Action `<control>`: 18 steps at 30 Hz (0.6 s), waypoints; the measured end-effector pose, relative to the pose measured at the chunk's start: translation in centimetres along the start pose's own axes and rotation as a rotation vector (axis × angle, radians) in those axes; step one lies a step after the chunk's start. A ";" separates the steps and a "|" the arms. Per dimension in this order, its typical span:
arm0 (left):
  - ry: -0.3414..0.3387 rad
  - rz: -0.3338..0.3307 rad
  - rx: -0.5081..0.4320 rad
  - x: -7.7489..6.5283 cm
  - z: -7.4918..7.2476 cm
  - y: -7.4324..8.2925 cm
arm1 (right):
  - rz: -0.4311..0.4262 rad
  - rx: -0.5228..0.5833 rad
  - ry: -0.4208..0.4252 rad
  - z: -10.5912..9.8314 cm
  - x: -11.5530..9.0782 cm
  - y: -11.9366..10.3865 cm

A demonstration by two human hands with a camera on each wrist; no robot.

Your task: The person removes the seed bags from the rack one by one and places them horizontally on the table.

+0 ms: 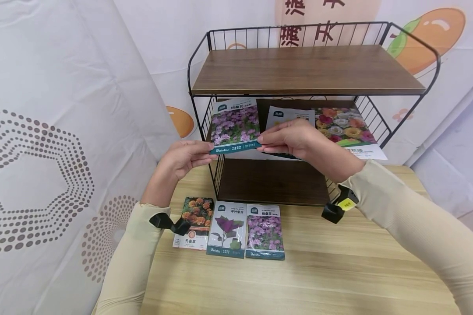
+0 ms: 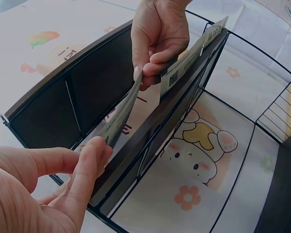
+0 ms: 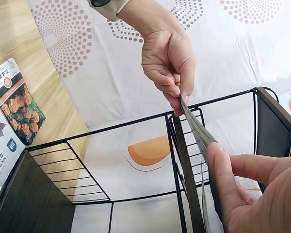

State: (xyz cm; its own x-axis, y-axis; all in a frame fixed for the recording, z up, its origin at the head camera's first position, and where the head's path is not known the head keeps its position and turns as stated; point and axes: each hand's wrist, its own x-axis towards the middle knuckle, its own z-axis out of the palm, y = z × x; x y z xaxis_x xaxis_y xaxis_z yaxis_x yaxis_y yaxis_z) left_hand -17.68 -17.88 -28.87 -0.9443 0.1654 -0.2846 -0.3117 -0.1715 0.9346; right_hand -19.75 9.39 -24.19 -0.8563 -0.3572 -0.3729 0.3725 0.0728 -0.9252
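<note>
A seed packet with purple flowers and a teal lower band [image 1: 236, 124] is held at the left end of the rack's middle shelf, tilted back. My left hand [image 1: 187, 158] pinches its lower left corner between thumb and fingers. At the lower right corner, my right hand [image 1: 295, 139] pinches it the same way. The left wrist view shows the packet [image 2: 122, 116] edge-on, stretched between both hands. Behind the right hand stands a grey seed packet [image 1: 276, 114], partly hidden. Farther right on that shelf is a packet with multicoloured flowers [image 1: 348, 127].
The black wire rack has a brown top board [image 1: 307, 70] close above the hands and a dark lower shelf [image 1: 273, 181]. On the wooden table [image 1: 319, 262] in front lie an orange flower packet [image 1: 197, 214], a purple-leaf packet [image 1: 226, 229] and another purple flower packet [image 1: 265, 232].
</note>
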 end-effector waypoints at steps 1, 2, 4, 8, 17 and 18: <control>0.002 0.004 0.000 0.0 0.0 0.0 | 0.001 -0.002 -0.001 0.0 0.0 0.0; 0.004 0.006 -0.001 -0.1 0.0 0.0 | 0.004 0.002 0.003 0.0 0.0 0.1; 0.008 0.008 -0.001 -0.1 0.1 0.1 | 0.008 0.009 0.006 0.0 0.0 0.1; 0.009 0.007 -0.004 -0.2 0.2 0.1 | 0.010 0.014 0.003 -0.1 0.0 0.2; 0.006 0.007 0.015 -0.5 0.2 0.0 | 0.023 -0.014 0.005 -0.3 -0.3 0.3; 0.002 0.005 0.017 -0.5 0.2 0.0 | 0.024 -0.020 0.006 -0.3 -0.4 0.3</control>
State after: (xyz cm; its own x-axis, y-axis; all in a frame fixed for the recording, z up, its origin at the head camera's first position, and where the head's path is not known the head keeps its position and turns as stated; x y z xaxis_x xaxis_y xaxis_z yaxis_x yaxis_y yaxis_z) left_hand -17.18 -17.82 -28.68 -0.9460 0.1631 -0.2801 -0.3050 -0.1556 0.9395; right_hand -19.44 9.82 -24.35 -0.8495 -0.3495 -0.3953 0.3858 0.0997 -0.9172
